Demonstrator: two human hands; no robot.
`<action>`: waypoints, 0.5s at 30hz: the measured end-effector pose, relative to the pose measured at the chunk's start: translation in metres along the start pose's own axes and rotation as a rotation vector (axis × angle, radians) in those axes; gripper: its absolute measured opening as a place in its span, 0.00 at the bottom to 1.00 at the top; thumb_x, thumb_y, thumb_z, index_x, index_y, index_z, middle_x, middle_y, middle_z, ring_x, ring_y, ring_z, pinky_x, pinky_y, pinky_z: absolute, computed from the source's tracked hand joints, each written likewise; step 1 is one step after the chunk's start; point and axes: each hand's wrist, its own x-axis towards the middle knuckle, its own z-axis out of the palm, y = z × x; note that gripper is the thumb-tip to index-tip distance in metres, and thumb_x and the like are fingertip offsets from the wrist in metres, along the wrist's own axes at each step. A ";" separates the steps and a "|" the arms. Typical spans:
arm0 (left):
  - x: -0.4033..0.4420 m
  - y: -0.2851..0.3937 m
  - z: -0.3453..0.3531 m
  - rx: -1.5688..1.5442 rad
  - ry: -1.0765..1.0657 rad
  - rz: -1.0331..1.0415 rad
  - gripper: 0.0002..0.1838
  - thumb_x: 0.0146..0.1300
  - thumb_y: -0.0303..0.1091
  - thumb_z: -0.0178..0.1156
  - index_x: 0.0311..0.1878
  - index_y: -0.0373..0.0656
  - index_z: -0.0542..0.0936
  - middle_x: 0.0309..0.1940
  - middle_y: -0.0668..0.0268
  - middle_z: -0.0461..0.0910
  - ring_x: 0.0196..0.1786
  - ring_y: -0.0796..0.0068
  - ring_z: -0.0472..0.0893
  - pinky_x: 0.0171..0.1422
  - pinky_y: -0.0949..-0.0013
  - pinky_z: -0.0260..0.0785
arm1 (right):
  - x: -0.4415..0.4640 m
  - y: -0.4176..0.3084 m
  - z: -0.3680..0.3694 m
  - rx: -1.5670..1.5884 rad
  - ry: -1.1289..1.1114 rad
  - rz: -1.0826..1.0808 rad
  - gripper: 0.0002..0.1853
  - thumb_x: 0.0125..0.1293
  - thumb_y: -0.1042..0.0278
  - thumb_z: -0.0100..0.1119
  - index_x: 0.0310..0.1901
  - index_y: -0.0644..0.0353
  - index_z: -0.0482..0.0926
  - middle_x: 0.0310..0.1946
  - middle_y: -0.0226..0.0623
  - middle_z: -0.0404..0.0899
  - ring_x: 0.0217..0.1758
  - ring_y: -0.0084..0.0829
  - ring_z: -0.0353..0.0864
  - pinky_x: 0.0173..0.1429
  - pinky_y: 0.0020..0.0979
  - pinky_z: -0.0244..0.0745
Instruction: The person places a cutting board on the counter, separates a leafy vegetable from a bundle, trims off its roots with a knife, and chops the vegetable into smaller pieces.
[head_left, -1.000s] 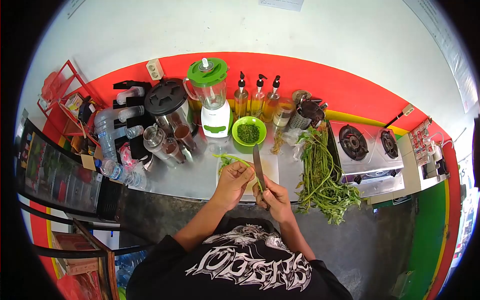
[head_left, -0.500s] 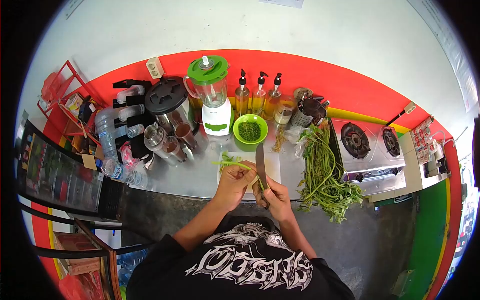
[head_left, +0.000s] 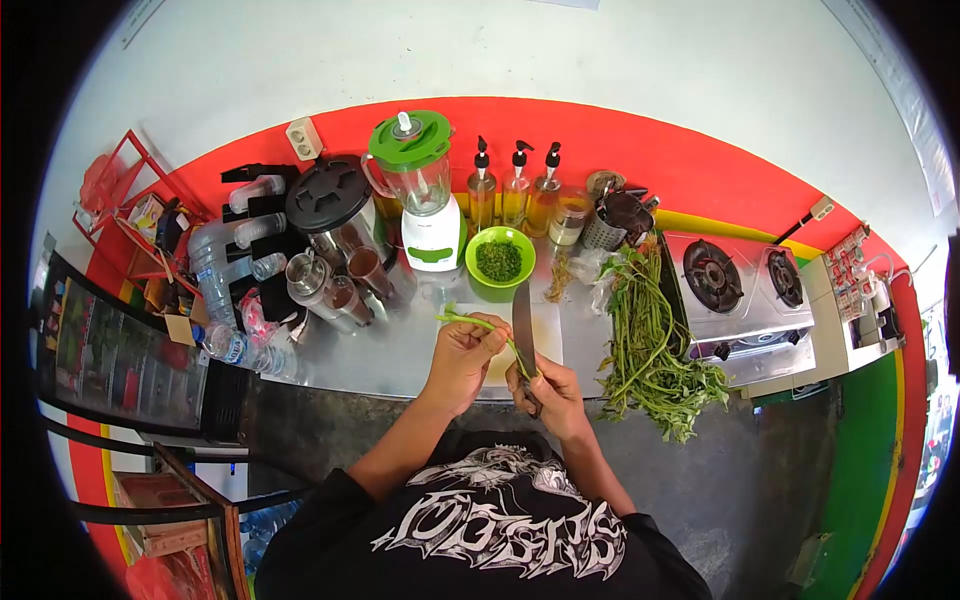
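My left hand (head_left: pixel 463 365) pinches a thin green stem (head_left: pixel 468 319), whose tip sticks out to the left above the cutting board. The stem's other end runs across to the knife (head_left: pixel 523 328). Wrapped round the knife's handle is my right hand (head_left: pixel 552 392), with the blade pointing up and away from me beside the stem. Below both hands lies a pale cutting board (head_left: pixel 547 330), partly hidden by them. Just beyond it stands a bright green bowl (head_left: pixel 490 290) holding finely chopped greens (head_left: pixel 498 262).
A heap of leafy stems (head_left: pixel 650 350) hangs over the counter's front edge at right, beside a two-burner stove (head_left: pixel 745 300). A blender (head_left: pixel 432 235), pump bottles (head_left: pixel 515 195) and a steel container (head_left: pixel 335 215) line the back. Plastic bottles (head_left: pixel 235 345) stand at left.
My left hand has moved slightly left, and more of the stem shows between it and the blade. The knife stays in my right hand, nearly in place.
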 end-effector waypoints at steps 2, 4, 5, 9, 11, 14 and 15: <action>0.000 -0.003 0.001 0.008 -0.004 0.007 0.05 0.68 0.26 0.66 0.44 0.36 0.84 0.38 0.68 0.83 0.39 0.84 0.77 0.47 0.76 0.69 | 0.001 0.000 0.000 -0.012 0.005 0.001 0.27 0.80 0.59 0.51 0.77 0.53 0.64 0.39 0.36 0.73 0.26 0.18 0.63 0.29 0.21 0.58; 0.000 -0.004 0.002 -0.005 -0.040 0.009 0.05 0.69 0.25 0.65 0.44 0.35 0.84 0.38 0.68 0.84 0.42 0.82 0.80 0.50 0.75 0.71 | 0.002 0.000 -0.001 -0.004 -0.005 -0.021 0.28 0.79 0.59 0.51 0.77 0.53 0.64 0.39 0.36 0.73 0.26 0.19 0.62 0.29 0.21 0.58; 0.000 -0.002 0.004 0.024 -0.043 -0.015 0.05 0.68 0.27 0.66 0.43 0.36 0.83 0.36 0.69 0.82 0.40 0.82 0.78 0.48 0.75 0.69 | 0.002 -0.001 -0.001 -0.004 -0.002 -0.008 0.28 0.79 0.59 0.52 0.77 0.53 0.64 0.39 0.36 0.73 0.26 0.19 0.62 0.29 0.21 0.58; 0.004 0.000 0.004 0.022 -0.077 -0.009 0.06 0.69 0.25 0.65 0.45 0.35 0.84 0.41 0.67 0.85 0.41 0.82 0.81 0.50 0.75 0.71 | 0.003 0.001 -0.006 -0.004 0.023 -0.008 0.28 0.79 0.60 0.52 0.77 0.52 0.64 0.40 0.36 0.73 0.26 0.19 0.63 0.29 0.22 0.58; 0.007 0.005 0.007 0.050 -0.022 -0.020 0.07 0.68 0.26 0.66 0.46 0.34 0.84 0.40 0.67 0.85 0.41 0.82 0.80 0.50 0.75 0.70 | 0.003 0.004 -0.010 0.007 0.030 -0.040 0.28 0.79 0.60 0.52 0.77 0.53 0.64 0.41 0.36 0.74 0.26 0.20 0.64 0.29 0.22 0.59; 0.009 0.001 -0.004 0.092 0.007 -0.049 0.07 0.68 0.26 0.67 0.45 0.35 0.84 0.39 0.67 0.85 0.42 0.83 0.80 0.51 0.75 0.70 | 0.005 0.004 -0.014 0.007 0.006 -0.029 0.27 0.79 0.62 0.51 0.76 0.53 0.64 0.41 0.37 0.75 0.27 0.19 0.65 0.29 0.22 0.60; 0.010 0.000 -0.003 0.064 -0.010 -0.036 0.06 0.68 0.26 0.67 0.45 0.35 0.84 0.39 0.67 0.85 0.42 0.83 0.81 0.51 0.75 0.71 | 0.006 0.004 -0.014 0.008 0.008 -0.028 0.27 0.79 0.62 0.51 0.76 0.53 0.64 0.41 0.37 0.75 0.27 0.19 0.65 0.29 0.22 0.60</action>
